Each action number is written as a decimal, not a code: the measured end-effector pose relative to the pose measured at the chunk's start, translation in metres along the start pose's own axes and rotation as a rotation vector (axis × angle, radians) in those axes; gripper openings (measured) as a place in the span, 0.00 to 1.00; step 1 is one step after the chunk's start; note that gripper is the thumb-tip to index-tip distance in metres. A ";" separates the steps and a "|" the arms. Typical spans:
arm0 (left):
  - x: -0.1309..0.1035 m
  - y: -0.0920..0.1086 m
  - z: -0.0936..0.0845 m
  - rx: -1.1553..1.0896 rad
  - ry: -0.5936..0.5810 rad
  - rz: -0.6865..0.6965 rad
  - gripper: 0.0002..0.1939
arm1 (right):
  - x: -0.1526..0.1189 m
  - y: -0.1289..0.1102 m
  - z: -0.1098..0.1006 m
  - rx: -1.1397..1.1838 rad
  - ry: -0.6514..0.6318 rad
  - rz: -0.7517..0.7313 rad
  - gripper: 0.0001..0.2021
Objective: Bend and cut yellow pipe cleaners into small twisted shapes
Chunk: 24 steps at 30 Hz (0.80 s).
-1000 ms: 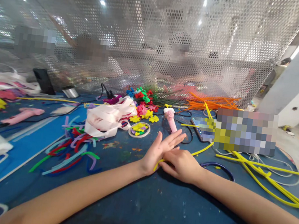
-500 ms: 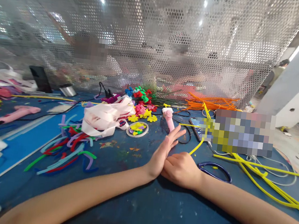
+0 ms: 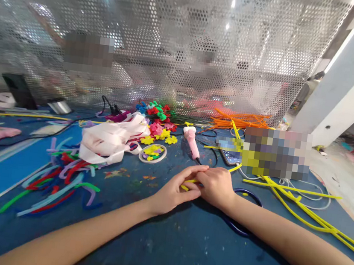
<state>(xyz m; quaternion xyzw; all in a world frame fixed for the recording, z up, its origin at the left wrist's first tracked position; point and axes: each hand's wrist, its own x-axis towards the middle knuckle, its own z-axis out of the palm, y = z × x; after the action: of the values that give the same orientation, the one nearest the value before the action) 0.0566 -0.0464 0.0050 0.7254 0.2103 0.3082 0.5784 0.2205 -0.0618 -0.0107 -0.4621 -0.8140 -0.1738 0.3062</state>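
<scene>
Both my hands meet over the dark blue tabletop. My left hand [image 3: 173, 190] is closed, with a short bent stretch of yellow pipe cleaner [image 3: 185, 187] showing between its thumb and fingers. Against its fingertips, my right hand [image 3: 217, 187] is curled closed round the same pipe cleaner; its fingertips are hidden. Dark blue loop handles [image 3: 261, 198], like those of scissors, lie partly under my right wrist. Just beyond my hands rests a pink glue gun [image 3: 191, 143]. Long yellow pipe cleaners [image 3: 303, 210] stretch across the table on the right.
A heap of white ribbon [image 3: 102, 145] and cut coloured pipe cleaners [image 3: 64, 179] lie at left. A tape ring [image 3: 142, 156] surrounds small fuzzy pieces. Behind are yellow flowers [image 3: 171, 139], orange stems [image 3: 239, 122], a phone [image 3: 232, 158] and a perforated metal screen [image 3: 176, 33].
My left hand has gone from flat, upright fingers to closing round the yellow pipe cleaner. My right hand stays closed and now sits higher against its fingertips. The view has shifted slightly right.
</scene>
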 end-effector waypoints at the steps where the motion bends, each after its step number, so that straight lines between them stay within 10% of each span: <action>1: 0.000 -0.001 -0.002 -0.010 -0.020 -0.008 0.27 | 0.001 0.001 0.000 0.003 -0.033 0.013 0.17; 15: 0.012 -0.013 -0.028 -0.722 -0.038 -0.072 0.26 | 0.006 0.002 0.000 0.181 -0.233 -0.079 0.11; 24: 0.016 -0.010 -0.021 -0.667 -0.162 -0.075 0.42 | 0.006 -0.001 0.002 0.218 -0.286 -0.369 0.09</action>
<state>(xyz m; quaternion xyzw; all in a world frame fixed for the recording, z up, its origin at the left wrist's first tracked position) 0.0540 -0.0187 0.0018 0.5104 0.0781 0.2799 0.8094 0.2169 -0.0568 -0.0081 -0.2899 -0.9334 -0.0711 0.1992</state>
